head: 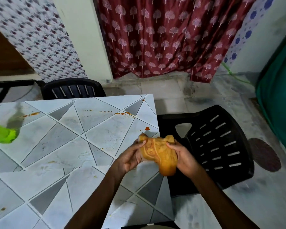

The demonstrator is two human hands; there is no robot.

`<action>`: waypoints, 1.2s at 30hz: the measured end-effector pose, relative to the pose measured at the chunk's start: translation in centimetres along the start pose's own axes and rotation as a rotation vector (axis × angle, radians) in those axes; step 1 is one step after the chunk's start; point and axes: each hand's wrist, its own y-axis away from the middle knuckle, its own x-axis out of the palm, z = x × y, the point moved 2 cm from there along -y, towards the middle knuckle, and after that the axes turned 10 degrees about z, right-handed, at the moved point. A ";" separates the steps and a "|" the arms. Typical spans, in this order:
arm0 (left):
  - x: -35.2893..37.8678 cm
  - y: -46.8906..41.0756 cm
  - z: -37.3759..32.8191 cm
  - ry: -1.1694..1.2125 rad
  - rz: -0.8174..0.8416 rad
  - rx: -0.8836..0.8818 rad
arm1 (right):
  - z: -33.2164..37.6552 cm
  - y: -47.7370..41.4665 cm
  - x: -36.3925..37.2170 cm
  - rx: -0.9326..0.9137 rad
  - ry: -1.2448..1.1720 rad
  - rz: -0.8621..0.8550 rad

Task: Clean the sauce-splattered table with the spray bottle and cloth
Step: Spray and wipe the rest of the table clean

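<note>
Grips a bunched orange cloth point(158, 154) in both hands at the table's right edge; curls the left hand point(130, 157) round the cloth's left side, thumb pressed across the front; clamps the right hand point(183, 157) on the right side, thumb forward, fingers wrapped behind; holds the cloth clear of the surface, its lower end hanging between the wrists. Below and left of the hands, a table point(56, 146) patterned in white and grey triangles; just beyond the hands, an orange-red sauce splatter point(147, 128) near the edge; farther ahead, a row of sauce spots point(122, 113) across the top; fainter smears nearer and to the left. Far left of the hands, a green spray bottle point(4, 133) on the table, blurred and cut off by the frame edge. Right of the hands, a black plastic chair point(218, 146) close against the table; beyond the table, a second black chair point(73, 90); behind that, a maroon curtain point(155, 38) printed with pale trees.
</note>
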 end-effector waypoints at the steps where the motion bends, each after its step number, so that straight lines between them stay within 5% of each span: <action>1: 0.3 -0.2 0.3 0.010 -0.029 0.033 | 0.4 0.2 -0.4 0.004 0.039 -0.001; 10: 3.6 0.6 -1.3 -0.240 -0.317 0.249 | 2.7 0.3 -1.3 0.039 0.120 0.002; 16: 4.0 0.9 -2.7 -0.611 -0.440 0.228 | 3.2 -0.8 -2.1 0.111 0.353 -0.138; 22: 1.7 0.7 -3.5 -0.498 -0.494 0.109 | 3.9 -1.7 -1.2 0.030 0.397 -0.291; 27: 0.8 0.0 -5.4 -0.837 -0.470 0.051 | 3.5 -3.4 -1.2 0.029 0.720 -0.201; 31: 0.3 -1.6 -6.8 -0.824 -0.600 0.153 | 3.8 -5.8 -0.2 -0.047 1.190 -0.286; 33: -0.7 -2.6 -7.8 -1.010 -0.597 0.207 | 4.8 -7.1 0.8 -0.113 1.419 -0.326; 36: -2.7 -3.8 -10.2 -1.687 -0.664 0.285 | 6.6 -9.9 1.3 -0.200 1.512 -0.330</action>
